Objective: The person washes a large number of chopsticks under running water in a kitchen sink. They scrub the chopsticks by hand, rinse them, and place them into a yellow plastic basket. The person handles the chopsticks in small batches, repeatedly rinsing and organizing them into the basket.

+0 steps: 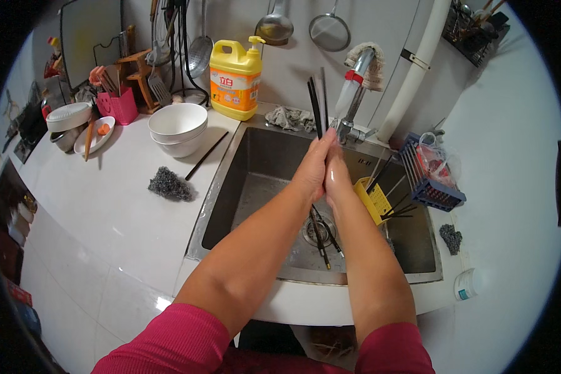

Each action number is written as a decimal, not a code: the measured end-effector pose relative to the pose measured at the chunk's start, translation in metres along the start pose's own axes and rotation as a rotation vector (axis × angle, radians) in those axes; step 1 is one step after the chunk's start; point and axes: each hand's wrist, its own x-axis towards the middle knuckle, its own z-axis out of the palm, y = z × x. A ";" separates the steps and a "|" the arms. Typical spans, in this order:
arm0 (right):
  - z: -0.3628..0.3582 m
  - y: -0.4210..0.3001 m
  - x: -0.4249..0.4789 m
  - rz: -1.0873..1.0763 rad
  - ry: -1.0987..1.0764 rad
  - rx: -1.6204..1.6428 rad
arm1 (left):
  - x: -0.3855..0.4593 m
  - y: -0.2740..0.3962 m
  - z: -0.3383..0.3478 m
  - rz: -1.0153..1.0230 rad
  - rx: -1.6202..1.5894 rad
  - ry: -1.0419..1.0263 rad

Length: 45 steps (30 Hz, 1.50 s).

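Several black and metal chopsticks (316,105) are pressed between my two palms. Their upper ends point toward the faucet (353,105), and their lower ends show below my wrists, above the sink drain (319,231). My left hand (313,163) and my right hand (336,170) lie flat against each other around the bundle. My fingertips are under the faucet's outlet, and the skin looks wet. In the sink (262,196), to the right of my hands, a yellow perforated basket (373,198) holds more chopsticks and thin utensils.
Left of the sink are two stacked white bowls (177,128), a single dark chopstick (207,155) and a steel wool scrubber (170,183). A yellow Liby detergent bottle (235,79) stands behind. On the right are a dark slatted rack (430,173), another scrubber (450,239) and a white tub (467,284).
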 end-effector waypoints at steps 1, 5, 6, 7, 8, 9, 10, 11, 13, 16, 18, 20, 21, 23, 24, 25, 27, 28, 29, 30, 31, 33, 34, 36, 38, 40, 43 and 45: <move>0.016 -0.001 -0.012 0.066 -0.031 -0.026 | 0.003 0.005 -0.012 -0.008 0.036 0.036; 0.027 -0.004 -0.031 0.121 -0.121 -0.145 | -0.005 0.026 -0.015 -0.019 0.073 0.293; 0.038 -0.003 -0.026 0.079 -0.186 -0.169 | 0.004 0.023 -0.031 -0.022 0.037 0.210; 0.028 -0.005 -0.012 0.183 -0.156 -0.196 | 0.018 0.014 -0.041 -0.040 -0.004 0.110; 0.010 -0.001 -0.005 0.168 -0.153 -0.069 | 0.019 0.000 -0.027 -0.018 -0.004 0.096; -0.011 0.001 -0.004 0.149 -0.124 0.057 | -0.001 -0.006 0.005 -0.021 0.057 0.075; 0.011 -0.035 -0.028 0.214 -0.112 0.080 | -0.007 0.002 0.009 0.007 0.080 0.092; 0.015 -0.028 -0.031 0.164 -0.115 0.023 | -0.011 0.003 0.011 0.026 0.106 0.098; 0.044 -0.008 -0.042 0.074 -0.183 -0.081 | 0.025 0.010 -0.057 0.011 0.030 0.143; 0.019 0.017 -0.013 -0.070 -0.161 -0.224 | 0.012 0.011 -0.032 -0.022 -0.013 0.131; 0.015 0.011 -0.009 -0.181 -0.111 -0.391 | 0.009 0.009 -0.030 -0.002 0.045 0.102; -0.022 0.061 0.028 -0.130 0.075 0.140 | 0.007 -0.004 -0.004 0.008 0.110 0.067; -0.015 0.066 0.025 -0.215 0.124 -0.003 | 0.010 -0.004 -0.010 0.000 0.126 0.117; -0.003 0.074 0.019 -0.237 0.174 -0.190 | 0.019 0.007 -0.028 -0.002 0.257 0.307; 0.009 0.067 0.013 -0.219 0.163 -0.195 | 0.018 0.011 -0.034 0.035 0.228 0.359; 0.013 0.058 0.006 -0.207 0.172 -0.209 | 0.016 0.012 -0.029 0.033 0.199 0.338; 0.018 0.044 -0.001 -0.266 0.207 -0.164 | 0.010 0.015 -0.020 0.031 0.145 0.300; 0.017 0.041 -0.002 -0.282 0.200 -0.224 | 0.006 0.020 -0.015 -0.003 0.155 0.260; 0.016 0.038 -0.003 -0.298 0.192 -0.283 | 0.004 0.020 -0.014 -0.001 0.168 0.265; 0.013 0.034 -0.002 -0.321 0.188 -0.345 | 0.001 0.019 -0.011 0.004 0.180 0.261; 0.013 0.034 -0.002 -0.340 0.166 -0.358 | 0.000 0.019 -0.008 0.008 0.192 0.257; 0.015 0.036 -0.006 -0.375 0.119 -0.380 | 0.004 0.022 -0.013 0.048 0.176 0.305; 0.016 0.036 -0.008 -0.374 0.127 -0.387 | 0.006 0.023 -0.018 0.069 0.168 0.332; 0.021 0.030 -0.011 -0.273 0.155 -0.133 | 0.010 0.021 -0.026 0.072 0.123 0.353; 0.027 0.019 -0.018 -0.188 0.225 0.153 | 0.015 0.020 -0.035 0.044 0.039 0.388; 0.027 -0.015 -0.030 -0.102 0.336 0.134 | 0.012 0.021 -0.040 -0.071 0.185 0.367; -0.008 -0.008 0.003 -0.183 0.457 -0.053 | 0.010 0.019 -0.045 -0.185 0.466 0.190; -0.027 -0.024 0.009 -0.226 0.420 -0.024 | 0.002 0.015 -0.045 -0.245 0.712 0.028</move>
